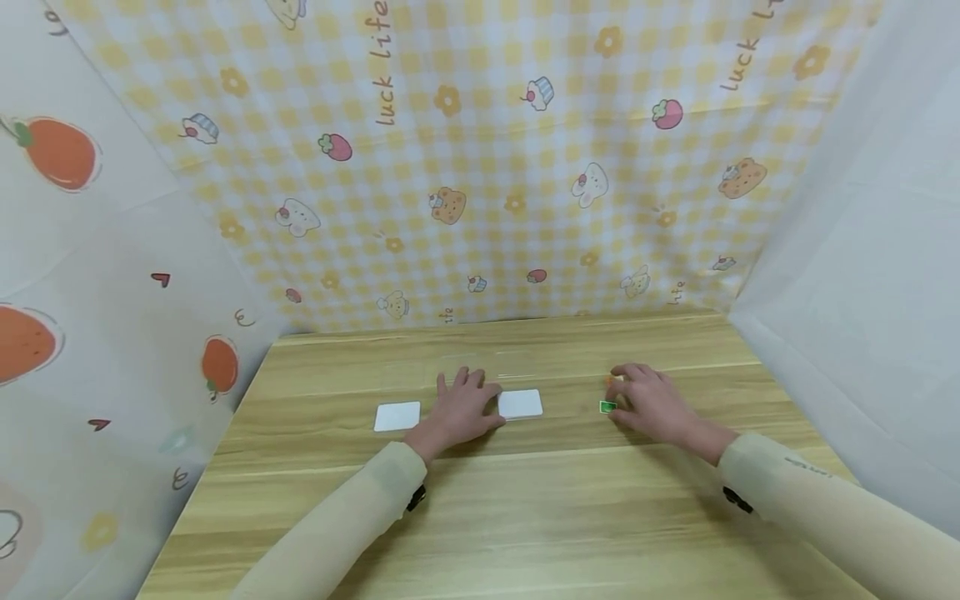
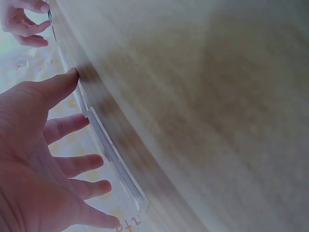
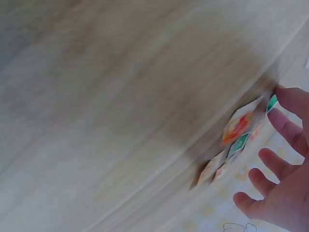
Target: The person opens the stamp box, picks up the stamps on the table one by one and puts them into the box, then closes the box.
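A flat white card [image 1: 520,403] lies on the table near the middle, and a second white card [image 1: 397,416] lies to its left. Between the two is my left hand [image 1: 457,410], its fingers spread, with thumb and index fingertips right at the near card's left edge. In the left wrist view, a white slab with a clear border [image 2: 118,162] runs beside the fingers of that hand [image 2: 43,154]. On the right, my right hand [image 1: 651,404] pinches a small green card [image 1: 608,407] between thumb and index finger. The other right-hand fingers [image 3: 270,164] stay loosely bent.
Small cards lie by the right hand: a red-orange one [image 3: 237,124], another green one [image 3: 238,144] and a brownish one [image 3: 211,168]. Faint clear rectangles [image 1: 513,363] lie farther back on the wooden table [image 1: 510,517]. A checked cloth [image 1: 487,225] hangs behind; white cloths flank both sides.
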### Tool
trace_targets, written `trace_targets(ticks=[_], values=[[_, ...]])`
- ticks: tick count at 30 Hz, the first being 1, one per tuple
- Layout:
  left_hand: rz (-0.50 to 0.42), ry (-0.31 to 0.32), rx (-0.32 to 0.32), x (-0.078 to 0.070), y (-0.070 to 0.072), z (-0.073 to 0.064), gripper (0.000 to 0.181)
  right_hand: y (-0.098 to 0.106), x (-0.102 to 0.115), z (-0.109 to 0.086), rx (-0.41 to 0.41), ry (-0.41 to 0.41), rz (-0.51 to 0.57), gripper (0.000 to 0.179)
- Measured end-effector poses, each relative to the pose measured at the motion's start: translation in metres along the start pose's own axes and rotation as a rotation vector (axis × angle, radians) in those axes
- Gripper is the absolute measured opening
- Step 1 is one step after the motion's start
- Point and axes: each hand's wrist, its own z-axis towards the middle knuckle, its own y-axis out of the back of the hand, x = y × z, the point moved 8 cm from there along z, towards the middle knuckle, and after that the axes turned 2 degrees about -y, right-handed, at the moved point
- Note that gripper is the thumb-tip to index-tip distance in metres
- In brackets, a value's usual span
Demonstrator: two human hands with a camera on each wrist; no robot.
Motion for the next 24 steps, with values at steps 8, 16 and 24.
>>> trace_targets(ticks=[8,16,24], values=[[-0.014,0.017,0.008,-0.001,0.001,-0.001,0.058,0.003,-0.001,0.007,0.016,-0.053,0.038,0.018],[-0.033,0.034,0.006,-0.002,0.003,-0.002,0.056,0.002,0.003,0.01,0.052,-0.075,0.068,0.019],[-0.018,0.074,0.006,0.0,0.001,-0.002,0.056,-0.004,0.007,0.011,0.099,-0.051,0.112,0.017]])
